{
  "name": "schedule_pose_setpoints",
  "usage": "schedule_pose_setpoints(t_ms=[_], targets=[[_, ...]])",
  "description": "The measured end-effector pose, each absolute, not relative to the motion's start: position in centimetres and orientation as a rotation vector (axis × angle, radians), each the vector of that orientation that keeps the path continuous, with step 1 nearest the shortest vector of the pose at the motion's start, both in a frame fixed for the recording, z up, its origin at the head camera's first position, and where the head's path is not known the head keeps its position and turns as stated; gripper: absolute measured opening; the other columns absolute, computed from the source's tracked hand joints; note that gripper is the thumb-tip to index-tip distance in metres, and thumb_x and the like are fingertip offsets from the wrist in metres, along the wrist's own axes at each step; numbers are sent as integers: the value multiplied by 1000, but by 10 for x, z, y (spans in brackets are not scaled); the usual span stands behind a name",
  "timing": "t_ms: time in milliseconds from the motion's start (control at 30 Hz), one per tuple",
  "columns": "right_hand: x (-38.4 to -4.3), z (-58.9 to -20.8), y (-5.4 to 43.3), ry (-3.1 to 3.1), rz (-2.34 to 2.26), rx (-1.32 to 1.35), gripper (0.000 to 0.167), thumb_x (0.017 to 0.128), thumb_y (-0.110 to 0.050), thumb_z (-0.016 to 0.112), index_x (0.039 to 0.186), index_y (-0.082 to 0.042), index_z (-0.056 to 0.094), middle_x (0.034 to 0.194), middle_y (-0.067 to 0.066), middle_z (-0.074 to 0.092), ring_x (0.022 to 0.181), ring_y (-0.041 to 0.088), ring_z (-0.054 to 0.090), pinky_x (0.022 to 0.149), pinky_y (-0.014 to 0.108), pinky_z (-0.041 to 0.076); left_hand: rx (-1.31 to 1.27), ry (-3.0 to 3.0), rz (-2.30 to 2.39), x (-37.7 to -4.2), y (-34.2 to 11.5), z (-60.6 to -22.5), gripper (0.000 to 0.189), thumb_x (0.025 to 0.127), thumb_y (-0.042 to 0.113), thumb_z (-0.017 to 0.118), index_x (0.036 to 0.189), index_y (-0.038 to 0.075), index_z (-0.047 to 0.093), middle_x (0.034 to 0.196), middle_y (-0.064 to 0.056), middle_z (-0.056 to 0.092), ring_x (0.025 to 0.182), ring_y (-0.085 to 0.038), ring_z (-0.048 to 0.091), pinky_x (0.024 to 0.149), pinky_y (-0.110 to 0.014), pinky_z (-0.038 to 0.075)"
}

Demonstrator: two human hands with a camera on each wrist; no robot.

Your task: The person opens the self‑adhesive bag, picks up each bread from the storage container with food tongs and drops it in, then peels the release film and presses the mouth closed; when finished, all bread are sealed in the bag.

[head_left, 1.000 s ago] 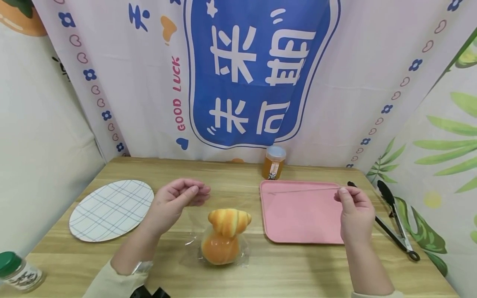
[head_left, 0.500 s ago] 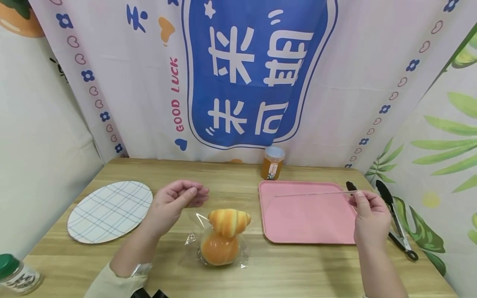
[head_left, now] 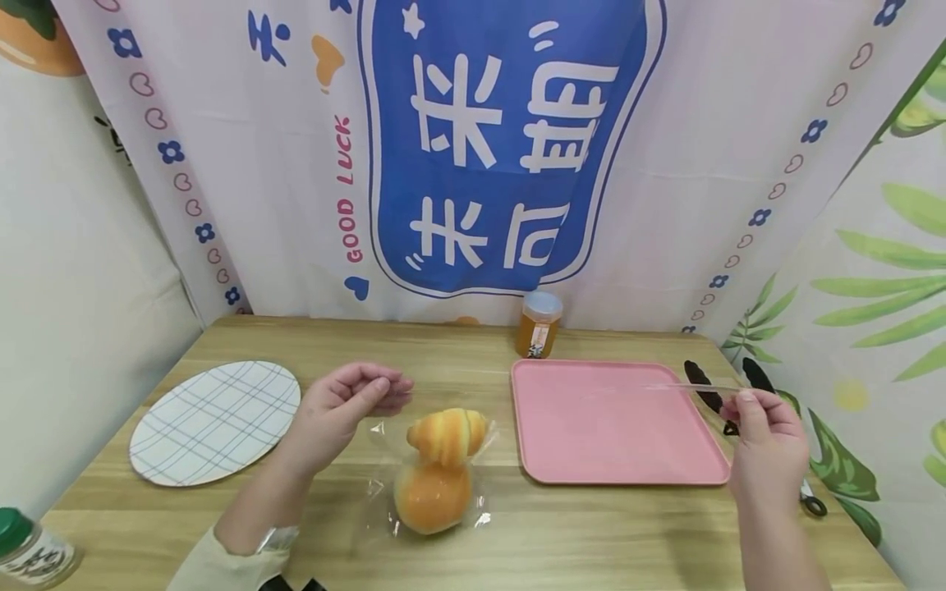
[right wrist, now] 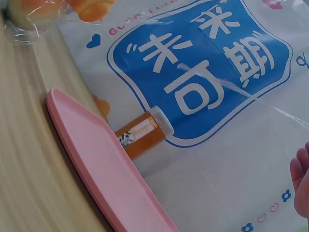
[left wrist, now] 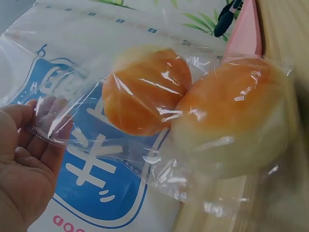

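Note:
My left hand (head_left: 347, 410) pinches the top of a clear plastic bag (left wrist: 159, 169) between thumb and fingers. Inside the bag lie two bread pieces: a ridged, croissant-shaped roll (head_left: 447, 435) and, below it, a smooth round bun (head_left: 433, 497). Both have golden-brown tops. My right hand (head_left: 772, 431) is raised over the right side of the table and pinches one end of a thin clear plastic strip (head_left: 687, 387). The strip stretches leftward above a pink tray (head_left: 621, 443). Only part of the right hand's fingers shows in the right wrist view.
A checked oval mat (head_left: 214, 423) lies on the left. In the near left corner is a green-lidded shaker (head_left: 37, 550). Behind the tray stands a jar of amber contents (head_left: 538, 328). Black-ended tongs (head_left: 702, 386) lie right of the tray, partly behind the right hand.
My right hand has moved right with the strip, away from the left hand. The bagged bread has shifted slightly and tilted, while the left hand has hardly moved.

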State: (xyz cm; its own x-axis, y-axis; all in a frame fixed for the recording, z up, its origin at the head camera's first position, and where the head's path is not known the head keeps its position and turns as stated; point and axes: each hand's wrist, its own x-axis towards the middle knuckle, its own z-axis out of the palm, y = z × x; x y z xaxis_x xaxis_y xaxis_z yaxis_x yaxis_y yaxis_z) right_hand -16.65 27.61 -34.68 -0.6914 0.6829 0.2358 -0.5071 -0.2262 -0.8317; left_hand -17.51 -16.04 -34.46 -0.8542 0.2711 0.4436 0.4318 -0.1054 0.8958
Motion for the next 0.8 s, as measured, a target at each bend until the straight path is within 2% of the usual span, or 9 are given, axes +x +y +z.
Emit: schedule_pose_setpoints(t_ms=[67, 200, 267, 400, 533, 633, 700, 800], targets=[[-161, -345, 280, -1249, 1980, -222, 15, 90, 3, 64, 76, -2, 65, 66, 2, 67, 61, 9, 65, 64, 15, 57, -811, -2025, -2098, -175, -161, -345, 18, 101, 1, 47, 108, 1, 63, 101, 9, 75, 92, -9, 73, 80, -26, 61], [-147, -344, 286, -1302, 1988, -249, 17, 91, 4, 63, 75, -2, 65, 64, 2, 67, 61, 9, 65, 66, 14, 57, -808, -2046, -2071, -177, -161, -346, 18, 101, 2, 48, 110, -9, 60, 101, 10, 74, 91, -8, 72, 79, -25, 61], [-141, -346, 290, -1331, 2012, -271, 19, 92, 5, 61, 75, -2, 66, 64, 3, 67, 61, 9, 65, 66, 14, 57, -790, -2058, -2061, -177, -161, -347, 18, 101, 2, 49, 111, -9, 59, 101, 11, 74, 90, -7, 72, 79, -24, 61], [-130, -360, 300, -1408, 2090, -234, 20, 94, 4, 58, 77, -3, 66, 69, 2, 69, 66, 10, 66, 67, 15, 57, -781, -2044, -2069, -177, -161, -347, 16, 101, 2, 49, 109, -2, 62, 100, 10, 74, 90, -7, 72, 79, -26, 61], [-122, -387, 313, -1624, 2119, -208, 20, 97, -2, 57, 81, -9, 67, 76, -3, 69, 72, 5, 65, 70, 14, 56, -817, -1992, -2087, -177, -160, -347, 18, 100, 0, 49, 107, 7, 64, 100, 9, 74, 91, -8, 73, 80, -28, 61], [-119, -407, 322, -1924, 2045, -421, 19, 99, -11, 56, 83, -13, 67, 76, -10, 67, 73, 1, 64, 70, 13, 56, -841, -1963, -2096, -178, -160, -347, 21, 100, -1, 48, 107, 9, 65, 101, 8, 74, 91, -8, 73, 80, -27, 61], [-119, -417, 327, -2173, 1901, -603, 16, 100, -17, 55, 92, -10, 67, 77, -12, 65, 73, 0, 62, 70, 13, 55, -847, -1959, -2096, -178, -159, -347, 21, 100, -2, 48, 107, 8, 65, 101, 8, 75, 91, -9, 73, 80, -27, 61], [-118, -428, 332, -2506, 1569, -769, 31, 100, -28, 54, 106, 1, 64, 78, -10, 64, 71, 0, 58, 66, 16, 53, -825, -1985, -2087, -178, -159, -346, 17, 100, 0, 49, 108, 3, 64, 101, 8, 75, 91, -8, 73, 80, -27, 61]])
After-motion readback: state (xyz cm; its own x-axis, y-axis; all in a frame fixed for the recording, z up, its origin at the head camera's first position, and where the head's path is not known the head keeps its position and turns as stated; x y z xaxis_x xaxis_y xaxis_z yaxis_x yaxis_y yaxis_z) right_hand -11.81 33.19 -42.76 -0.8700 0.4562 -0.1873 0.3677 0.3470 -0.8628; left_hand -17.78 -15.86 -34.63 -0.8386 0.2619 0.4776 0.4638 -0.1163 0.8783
